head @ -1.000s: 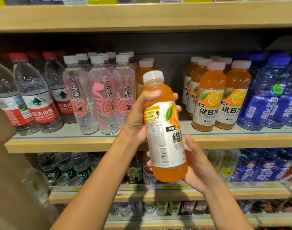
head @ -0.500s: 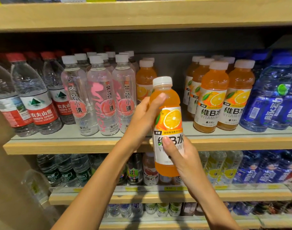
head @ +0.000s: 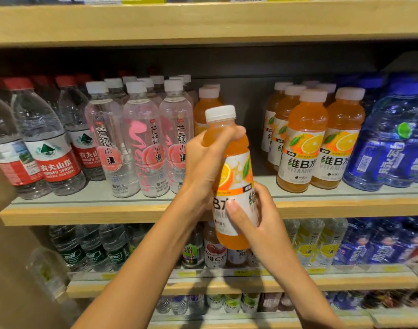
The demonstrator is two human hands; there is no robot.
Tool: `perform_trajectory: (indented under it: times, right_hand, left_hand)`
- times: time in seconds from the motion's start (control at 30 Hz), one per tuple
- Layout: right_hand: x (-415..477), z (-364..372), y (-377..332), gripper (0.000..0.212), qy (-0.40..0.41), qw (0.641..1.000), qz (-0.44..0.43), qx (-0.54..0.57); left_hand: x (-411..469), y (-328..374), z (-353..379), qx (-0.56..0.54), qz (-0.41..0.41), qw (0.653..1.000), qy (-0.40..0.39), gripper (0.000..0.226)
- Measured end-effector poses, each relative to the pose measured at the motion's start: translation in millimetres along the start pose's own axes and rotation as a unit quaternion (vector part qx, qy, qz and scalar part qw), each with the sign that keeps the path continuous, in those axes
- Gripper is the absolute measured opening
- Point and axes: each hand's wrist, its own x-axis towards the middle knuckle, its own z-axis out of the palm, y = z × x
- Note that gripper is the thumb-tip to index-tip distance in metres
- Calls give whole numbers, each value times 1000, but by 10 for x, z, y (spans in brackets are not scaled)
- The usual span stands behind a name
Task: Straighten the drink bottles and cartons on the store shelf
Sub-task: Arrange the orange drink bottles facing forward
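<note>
An orange vitamin drink bottle (head: pixel 231 167) with a white cap is held upright in front of the middle shelf (head: pixel 96 211), off the board. My left hand (head: pixel 203 162) grips its shoulder and upper label. My right hand (head: pixel 253 217) holds the lower label, thumb across the front. The label's seam faces me, its print split to both sides. Behind it an open gap in the row lies between one orange bottle (head: pixel 206 108) at the back and the group of matching orange bottles (head: pixel 307 143) on the right.
Left of the gap stand clear peach-water bottles (head: pixel 141 143) and red-capped water bottles (head: pixel 44 143). Blue drink bottles (head: pixel 393 143) fill the far right. A wooden shelf (head: pixel 203 20) hangs above; lower shelves hold more bottles (head: pixel 215 250).
The bottle has turned in my hands, its front print rotating away to the sides. It has risen slightly toward the shelf gap, and my right thumb has shifted across the label.
</note>
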Motion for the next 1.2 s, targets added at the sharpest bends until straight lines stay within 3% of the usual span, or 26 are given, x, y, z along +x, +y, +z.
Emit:
perform_trajectory:
  times: [0.1, 0.23, 0.33, 0.4, 0.47, 0.53, 0.67, 0.77, 0.83, 0.93, 1.0, 1.1, 1.2]
  right_hand:
    - [49, -176, -85, 45, -134, 981, 72, 124]
    - [93, -232, -126, 69, -232, 939, 127, 222]
    - [118, -149, -136, 54, -215, 952, 106, 189]
    - [126, -81, -116, 50, -165, 971, 80, 152]
    - [123, -41, -86, 49, -126, 980, 60, 142]
    - [138, -41, -78, 40, -88, 988, 40, 118]
    - [283, -132, -70, 39, -22, 999, -22, 27]
    - [488, -213, -26, 34, 16, 997, -71, -21]
    - [648, -260, 26, 41, 48, 994, -89, -51]
    - [891, -302, 152, 52, 84, 988, -92, -87]
    - [1031, -302, 251, 58, 95, 986, -79, -110]
    - [1196, -296, 361, 44, 102, 987, -62, -103]
    - [1302, -277, 424, 18, 94, 988, -66, -98]
  left_hand:
    - [57, 56, -90, -112, -109, 981, -118, 40]
    - [108, 54, -155, -194, -119, 933, -280, 57]
    - [127, -4, -170, -215, -136, 905, -341, 59]
    - [141, -40, -177, -195, -134, 905, -353, 59]
    - [158, -69, -202, -151, -117, 918, -347, 66]
    - [178, -89, -247, -76, -90, 949, -293, 69]
    - [183, -224, -342, 9, -36, 989, -142, 36]
    - [133, -419, -475, 178, 86, 977, -74, 27]
    - [72, -563, -609, 363, 188, 908, -88, 31]
    - [27, -701, -779, 587, 324, 730, -130, 41]
    - [46, -738, -857, 667, 380, 621, -162, 42]
    - [116, -775, -929, 721, 385, 535, -213, 47]
    - [159, -820, -952, 740, 397, 491, -231, 51]
